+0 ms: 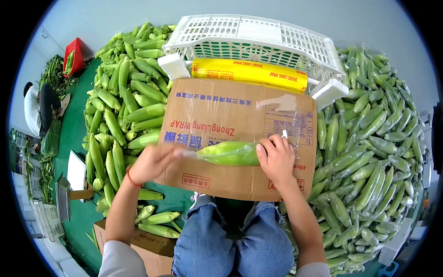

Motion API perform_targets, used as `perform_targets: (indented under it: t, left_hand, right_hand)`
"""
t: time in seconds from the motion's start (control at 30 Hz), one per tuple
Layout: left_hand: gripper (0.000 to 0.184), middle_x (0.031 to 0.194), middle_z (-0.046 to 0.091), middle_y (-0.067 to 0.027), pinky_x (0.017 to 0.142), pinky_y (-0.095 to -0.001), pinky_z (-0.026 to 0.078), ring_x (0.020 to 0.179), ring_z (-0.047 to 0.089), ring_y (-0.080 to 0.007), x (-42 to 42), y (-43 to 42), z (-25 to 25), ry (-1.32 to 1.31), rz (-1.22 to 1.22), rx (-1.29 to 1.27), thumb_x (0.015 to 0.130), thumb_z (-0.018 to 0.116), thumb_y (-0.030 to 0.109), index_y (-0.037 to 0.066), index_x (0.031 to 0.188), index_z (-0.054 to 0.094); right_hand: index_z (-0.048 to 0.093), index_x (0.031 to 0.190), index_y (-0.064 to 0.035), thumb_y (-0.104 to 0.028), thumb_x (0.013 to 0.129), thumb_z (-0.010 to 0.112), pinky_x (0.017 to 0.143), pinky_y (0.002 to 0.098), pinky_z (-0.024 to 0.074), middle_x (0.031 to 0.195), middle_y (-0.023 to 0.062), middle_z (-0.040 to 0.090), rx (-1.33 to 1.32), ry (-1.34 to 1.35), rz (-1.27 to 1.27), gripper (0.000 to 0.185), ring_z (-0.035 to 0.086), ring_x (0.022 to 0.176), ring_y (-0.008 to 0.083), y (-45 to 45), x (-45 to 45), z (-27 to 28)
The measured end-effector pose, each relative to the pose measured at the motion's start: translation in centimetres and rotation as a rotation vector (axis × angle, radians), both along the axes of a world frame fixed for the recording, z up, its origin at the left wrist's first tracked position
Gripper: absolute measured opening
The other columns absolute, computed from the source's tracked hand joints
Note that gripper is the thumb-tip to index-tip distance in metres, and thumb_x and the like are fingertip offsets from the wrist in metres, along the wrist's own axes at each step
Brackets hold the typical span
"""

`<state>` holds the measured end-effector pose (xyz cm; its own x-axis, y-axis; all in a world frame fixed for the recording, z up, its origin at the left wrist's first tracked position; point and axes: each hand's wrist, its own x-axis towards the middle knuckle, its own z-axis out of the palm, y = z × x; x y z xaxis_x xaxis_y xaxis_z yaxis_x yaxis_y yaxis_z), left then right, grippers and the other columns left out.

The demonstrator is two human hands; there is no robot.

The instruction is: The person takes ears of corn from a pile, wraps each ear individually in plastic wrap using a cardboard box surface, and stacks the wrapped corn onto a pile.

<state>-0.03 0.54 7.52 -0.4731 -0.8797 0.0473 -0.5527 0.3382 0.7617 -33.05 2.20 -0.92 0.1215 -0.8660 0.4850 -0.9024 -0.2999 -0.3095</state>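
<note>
An ear of corn (228, 153) in green husk lies across the flattened cardboard (240, 177), with clear film around it. My right hand (278, 159) rests on its right end, fingers pressed on the film. At its left end, my left hand (157, 161), slightly blurred and with a red band at the wrist, has its fingers closed on gathered film. Beyond the cardboard is a yellow roll of wrap (249, 74), held between white foam blocks.
Unwrapped corn (147, 111) is heaped at the left, film-wrapped corn (369, 171) at the right. A white plastic crate (258, 30) stands behind the roll. An open cardboard box (152, 258) is at lower left. Another person (39, 106) crouches at far left near a red basket (74, 56).
</note>
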Motion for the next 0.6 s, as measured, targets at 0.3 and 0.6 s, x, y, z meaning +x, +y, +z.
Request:
perform_targets:
  t: [0.3,0.6]
  left_hand:
    - [0.013,0.071,0.065,-0.0165,0.056,-0.0440,0.053,0.060,0.064,-0.0341,-11.0,-6.0,-5.8,-0.728,-0.187,-0.303,0.083,0.058,0.016,0.007,0.081,0.068]
    - [0.072,0.153,0.019,-0.0297,0.111,-0.0615,0.017,0.142,0.019,-0.0455,-10.5,4.0,-4.0,-0.470,0.027,-0.191,0.087,0.060,0.039,0.007,0.147,0.035]
  right_hand:
    - [0.065,0.078,-0.0082,-0.032,0.089,0.057,0.060,0.0401,0.0507,0.078,0.0089,0.061,0.132,-0.035,0.011,0.028,0.062,0.070,0.0286,0.1,0.2,0.6]
    - [0.058,0.110,-0.0080,-0.047,0.090,0.057,0.072,0.0413,0.0499,0.100,0.0128,0.062,0.328,0.002,0.258,0.044,0.062,0.087,0.0299,2.6,1.4,4.9]
